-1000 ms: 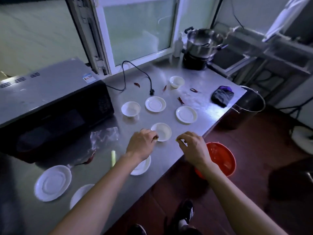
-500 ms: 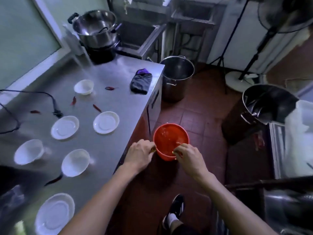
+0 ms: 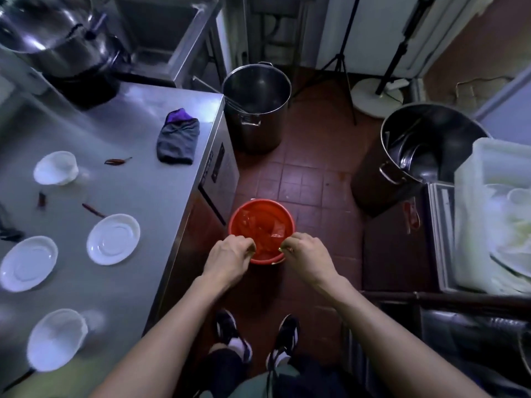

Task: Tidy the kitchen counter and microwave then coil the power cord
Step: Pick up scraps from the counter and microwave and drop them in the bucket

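Since the frame one second earlier, both hands had left the tabletop (image 3: 149,179) and moved out over the red bucket (image 3: 261,225) on the tiled floor, and the view had turned right so that the microwave and most of the power cord fell out of frame. The left hand (image 3: 228,258) was held over the near left rim of the red bucket with its fingers curled; a small yellowish scrap showed at the fingertips, but what it was could not be determined. The right hand (image 3: 309,258) was held over the near right rim, fingers likewise curled, pinching a similar small scrap. The red bucket stood just beside the end of the tabletop and held crumpled red material.

On the tabletop lay two white saucers (image 3: 113,239), two white bowls (image 3: 56,168), several dried chillies (image 3: 117,161) and a folded dark cloth (image 3: 178,143). A dark piece at the left edge, probably the plug end of the power cord (image 3: 8,232), lay near the left saucer. A steel stockpot (image 3: 255,107) stood on the floor at the far end of the tabletop, and a second stockpot (image 3: 425,156) stood well apart to the right.
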{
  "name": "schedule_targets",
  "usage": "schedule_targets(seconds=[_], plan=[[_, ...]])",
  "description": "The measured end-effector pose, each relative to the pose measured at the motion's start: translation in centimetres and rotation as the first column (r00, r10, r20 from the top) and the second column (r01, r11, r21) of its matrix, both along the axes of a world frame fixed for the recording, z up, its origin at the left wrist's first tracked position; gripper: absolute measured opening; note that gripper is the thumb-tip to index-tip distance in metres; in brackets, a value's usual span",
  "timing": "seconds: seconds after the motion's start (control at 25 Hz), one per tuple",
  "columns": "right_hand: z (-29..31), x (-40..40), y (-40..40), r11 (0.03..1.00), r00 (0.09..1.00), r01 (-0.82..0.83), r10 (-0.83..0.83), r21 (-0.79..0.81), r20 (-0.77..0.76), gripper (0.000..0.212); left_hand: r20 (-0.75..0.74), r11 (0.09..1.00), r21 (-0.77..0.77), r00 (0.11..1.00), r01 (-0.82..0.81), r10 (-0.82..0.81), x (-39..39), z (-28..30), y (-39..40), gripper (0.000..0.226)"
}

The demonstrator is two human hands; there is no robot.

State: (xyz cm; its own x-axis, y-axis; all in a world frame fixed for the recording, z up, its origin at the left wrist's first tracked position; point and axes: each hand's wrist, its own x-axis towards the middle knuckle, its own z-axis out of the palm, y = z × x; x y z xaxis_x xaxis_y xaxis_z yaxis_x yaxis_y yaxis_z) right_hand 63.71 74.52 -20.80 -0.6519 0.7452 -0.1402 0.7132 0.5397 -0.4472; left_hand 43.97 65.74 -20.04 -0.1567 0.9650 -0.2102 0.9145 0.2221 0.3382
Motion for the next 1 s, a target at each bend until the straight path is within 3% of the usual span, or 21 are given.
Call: schedule_targets(seconds=[0.44,0.84,1.0], plan=[[-5.2,-8.6,9.0,0.995,0.975,-0.041,0.059,-0.088,0.215,0.024,0.173,0.99,-0.139,0.985,0.018,0.006,-9.1,-7.5,10.3,0.013],[-15.1,-10.9,14.2,0.962,0.988,-0.004,0.046,-0.272,0.147,0.013,0.212,0.963,-0.264,0.971,-0.047,0.106,-9.9,-15.6,15.8,0.012],[-21.3,-10.6,15.8,0.924,0.985,0.104,-0.045,-0.368,0.165,0.011,0.235,0.944,-0.318,0.958,-0.087,0.167,-9.6,-21.4,17.2,0.011]])
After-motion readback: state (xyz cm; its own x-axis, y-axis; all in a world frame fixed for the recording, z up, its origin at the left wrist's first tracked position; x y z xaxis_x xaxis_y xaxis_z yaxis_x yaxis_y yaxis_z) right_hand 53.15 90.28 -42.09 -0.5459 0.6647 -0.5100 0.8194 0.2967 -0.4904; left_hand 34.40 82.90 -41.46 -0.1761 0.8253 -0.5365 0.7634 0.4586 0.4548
